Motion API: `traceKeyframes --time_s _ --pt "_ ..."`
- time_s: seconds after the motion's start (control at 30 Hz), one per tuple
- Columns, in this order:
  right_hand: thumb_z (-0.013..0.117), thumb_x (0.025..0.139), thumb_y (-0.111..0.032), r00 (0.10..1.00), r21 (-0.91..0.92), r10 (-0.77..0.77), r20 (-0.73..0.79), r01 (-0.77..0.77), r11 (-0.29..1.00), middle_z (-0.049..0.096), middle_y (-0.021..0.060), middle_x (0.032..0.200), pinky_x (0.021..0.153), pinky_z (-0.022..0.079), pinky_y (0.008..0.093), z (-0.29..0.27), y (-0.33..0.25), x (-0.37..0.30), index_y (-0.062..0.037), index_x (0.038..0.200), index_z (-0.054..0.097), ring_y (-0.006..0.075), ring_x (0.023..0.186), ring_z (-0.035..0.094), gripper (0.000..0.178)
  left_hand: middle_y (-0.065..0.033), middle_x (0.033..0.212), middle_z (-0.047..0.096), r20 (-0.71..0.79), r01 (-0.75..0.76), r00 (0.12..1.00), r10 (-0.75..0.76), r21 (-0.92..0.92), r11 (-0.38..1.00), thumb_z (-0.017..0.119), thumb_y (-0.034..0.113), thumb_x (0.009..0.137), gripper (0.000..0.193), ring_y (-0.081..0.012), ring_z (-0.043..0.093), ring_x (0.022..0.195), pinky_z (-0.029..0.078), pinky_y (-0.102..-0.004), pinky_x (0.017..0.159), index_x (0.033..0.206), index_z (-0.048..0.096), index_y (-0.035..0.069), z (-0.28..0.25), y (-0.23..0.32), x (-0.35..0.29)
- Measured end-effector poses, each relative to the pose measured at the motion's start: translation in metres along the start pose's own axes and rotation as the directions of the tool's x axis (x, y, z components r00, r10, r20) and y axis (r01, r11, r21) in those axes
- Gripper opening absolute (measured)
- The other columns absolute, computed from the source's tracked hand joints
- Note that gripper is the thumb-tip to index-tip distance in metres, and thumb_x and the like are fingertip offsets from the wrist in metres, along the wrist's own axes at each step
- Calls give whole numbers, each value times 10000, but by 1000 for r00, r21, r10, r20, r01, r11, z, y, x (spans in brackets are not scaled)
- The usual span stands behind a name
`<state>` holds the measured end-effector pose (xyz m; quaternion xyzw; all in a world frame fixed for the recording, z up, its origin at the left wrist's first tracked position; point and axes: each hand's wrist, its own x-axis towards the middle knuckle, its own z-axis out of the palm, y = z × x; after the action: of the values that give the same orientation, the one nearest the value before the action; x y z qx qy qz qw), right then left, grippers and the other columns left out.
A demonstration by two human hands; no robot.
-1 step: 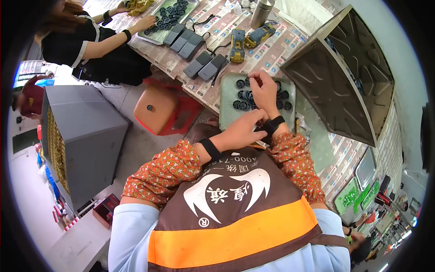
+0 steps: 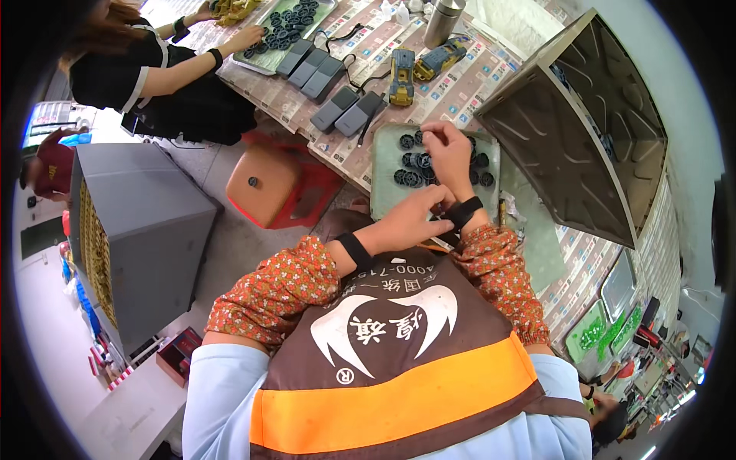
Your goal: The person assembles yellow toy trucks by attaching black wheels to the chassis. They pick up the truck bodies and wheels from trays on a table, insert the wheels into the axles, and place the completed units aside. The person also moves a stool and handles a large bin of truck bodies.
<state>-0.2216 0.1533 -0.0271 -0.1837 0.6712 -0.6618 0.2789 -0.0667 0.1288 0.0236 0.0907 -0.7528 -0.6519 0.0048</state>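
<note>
My right hand (image 2: 451,157) is over a pale green tray (image 2: 381,201), its fingers curled together. Whatever is between its fingertips, if anything, is hidden. Small black toy wheels (image 2: 412,179) lie in the tray, partly covered by that hand. My left hand (image 2: 406,221) is bent at the tray's near edge, close beside my right wrist and its black wristband (image 2: 466,211). Its thumb and fingers curve around a dark spot that I cannot make out. Both forearms wear flowered sleeves.
Grey power banks (image 2: 316,70) with cables and yellow-grey toy cars (image 2: 402,77) lie beyond the tray. A large brown bin (image 2: 567,146) stands tilted at right. Left are an orange-topped stool (image 2: 264,184) and a grey box (image 2: 146,222). A co-worker's hand (image 2: 249,37) touches another wheel tray.
</note>
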Motion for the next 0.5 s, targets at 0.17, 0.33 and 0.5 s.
traceKeyframes --time_s 0.17,0.33,0.5 --pt "629 918 -114 881 745 462 101 -375 552 636 42 841 631 514 311 -32 30 -5 -37 1075 657 177 721 610 177 -82 1012 583 72 10 997 -19 121 993 666 159 906 243 -217 541 943 441 -337 866 1128 636 63 -1 -11 12" --pt "625 919 -168 865 807 458 203 -413 422 645 49 852 694 492 357 -38 32 -12 -25 1076 664 211 755 603 216 -84 985 596 162 131 978 -132 14 991 672 169 895 286 -233 561 956 448 -348 874 1151 610 58 4 -17 15" --pt "624 921 -162 903 857 391 175 -336 391 658 73 863 732 477 371 -49 24 -5 -2 1071 671 218 781 597 224 -93 1008 626 146 126 983 -108 -124 984 732 217 867 432 -212 594 1007 463 -333 902 1218 539 55 16 5 13"
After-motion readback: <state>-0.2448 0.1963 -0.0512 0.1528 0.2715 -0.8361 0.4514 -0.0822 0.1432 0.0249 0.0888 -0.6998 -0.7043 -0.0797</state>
